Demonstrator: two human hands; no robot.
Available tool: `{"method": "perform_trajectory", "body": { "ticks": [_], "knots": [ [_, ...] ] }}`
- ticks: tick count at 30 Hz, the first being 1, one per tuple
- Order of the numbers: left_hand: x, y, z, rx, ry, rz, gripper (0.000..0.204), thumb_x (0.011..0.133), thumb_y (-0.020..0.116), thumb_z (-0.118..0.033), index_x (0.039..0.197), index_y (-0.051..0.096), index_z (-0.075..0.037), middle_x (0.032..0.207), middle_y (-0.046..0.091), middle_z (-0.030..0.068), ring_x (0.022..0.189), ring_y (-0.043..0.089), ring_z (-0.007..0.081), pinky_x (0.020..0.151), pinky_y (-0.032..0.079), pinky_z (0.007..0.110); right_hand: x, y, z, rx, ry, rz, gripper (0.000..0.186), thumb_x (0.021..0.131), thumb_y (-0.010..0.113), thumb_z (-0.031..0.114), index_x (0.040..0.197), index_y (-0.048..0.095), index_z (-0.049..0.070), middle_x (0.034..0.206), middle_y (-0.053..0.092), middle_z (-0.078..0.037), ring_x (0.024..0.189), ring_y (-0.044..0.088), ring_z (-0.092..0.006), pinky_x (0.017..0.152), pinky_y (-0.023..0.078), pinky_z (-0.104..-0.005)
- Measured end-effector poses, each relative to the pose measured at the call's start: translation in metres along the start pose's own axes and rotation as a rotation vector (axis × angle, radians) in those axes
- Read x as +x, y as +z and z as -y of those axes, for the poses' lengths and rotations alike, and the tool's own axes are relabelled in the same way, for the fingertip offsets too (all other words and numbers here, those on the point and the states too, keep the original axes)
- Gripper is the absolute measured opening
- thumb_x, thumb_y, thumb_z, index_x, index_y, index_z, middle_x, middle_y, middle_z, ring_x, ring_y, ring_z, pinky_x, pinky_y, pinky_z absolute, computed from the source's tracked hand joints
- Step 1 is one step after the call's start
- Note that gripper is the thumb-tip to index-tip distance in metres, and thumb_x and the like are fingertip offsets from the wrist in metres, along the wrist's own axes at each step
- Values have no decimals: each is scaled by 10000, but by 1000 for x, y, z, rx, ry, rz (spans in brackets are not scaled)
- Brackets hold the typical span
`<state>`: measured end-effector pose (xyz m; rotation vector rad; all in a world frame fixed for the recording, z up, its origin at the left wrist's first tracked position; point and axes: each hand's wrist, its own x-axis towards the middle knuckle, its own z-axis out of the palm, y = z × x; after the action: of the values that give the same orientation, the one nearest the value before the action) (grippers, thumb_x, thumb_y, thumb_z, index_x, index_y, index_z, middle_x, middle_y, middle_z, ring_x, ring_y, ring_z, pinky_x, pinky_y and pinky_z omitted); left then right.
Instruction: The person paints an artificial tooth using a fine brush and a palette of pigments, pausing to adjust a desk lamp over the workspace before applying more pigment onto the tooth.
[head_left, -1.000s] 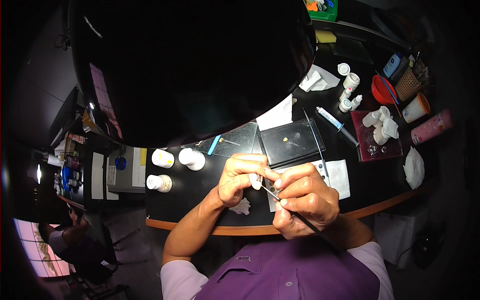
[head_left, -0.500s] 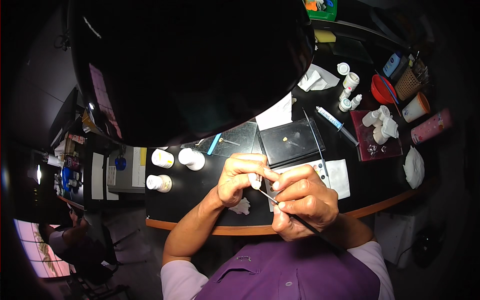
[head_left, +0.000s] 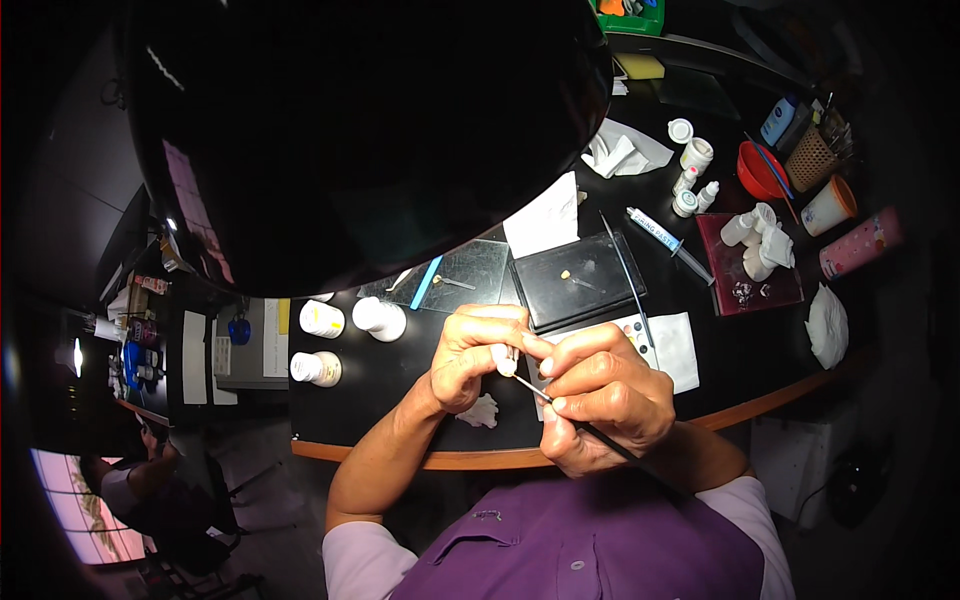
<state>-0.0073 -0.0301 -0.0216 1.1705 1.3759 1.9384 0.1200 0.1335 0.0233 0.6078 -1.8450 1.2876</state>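
My left hand [head_left: 470,355] pinches a small white piece [head_left: 506,362] between its fingertips, above the near edge of the black table [head_left: 400,400]. My right hand [head_left: 600,395] grips a thin black brush [head_left: 585,428] like a pen, with its tip right at the white piece. The two hands are close together, almost touching. Just beyond them lies a black tile [head_left: 585,280] with a tiny pale bit on it. A white sheet [head_left: 670,345] with dark dabs lies under my right hand.
Three white jars [head_left: 345,335] stand left of my hands. A crumpled white scrap [head_left: 482,411] lies near the table edge. A syringe [head_left: 655,230], small bottles [head_left: 690,180], a red bowl [head_left: 760,170], a dark red tray [head_left: 755,265] and cups sit at the right. Another person [head_left: 140,490] sits far left.
The hands have shifted very slightly; the brush tip stays at the white piece. Nothing was picked up or let go.
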Motion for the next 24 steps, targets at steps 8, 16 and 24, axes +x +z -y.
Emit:
{"method": "perform_trajectory", "body": {
  "ticks": [8,16,24],
  "knots": [
    [1,-2,1,83,45,36,490,845,544,-306,1020,805,69,645,575,96,587,480,154,560,347,313,-1,2,1,13,12,-34,139,785,738,-31,846,627,26,799,663,-83,877,719,-293,726,568,-354],
    [1,-2,2,62,65,29,484,855,549,-306,1019,806,70,644,577,99,599,485,157,565,352,313,0,2,2,22,6,-23,144,779,737,-39,849,627,24,794,663,-87,878,719,-297,718,570,-360],
    [2,-1,0,87,45,25,491,836,540,-296,1017,806,74,642,566,94,592,479,158,567,350,318,1,1,2,22,10,-19,149,788,742,-35,847,619,25,793,663,-89,888,721,-300,722,569,-363]
  ]
}}
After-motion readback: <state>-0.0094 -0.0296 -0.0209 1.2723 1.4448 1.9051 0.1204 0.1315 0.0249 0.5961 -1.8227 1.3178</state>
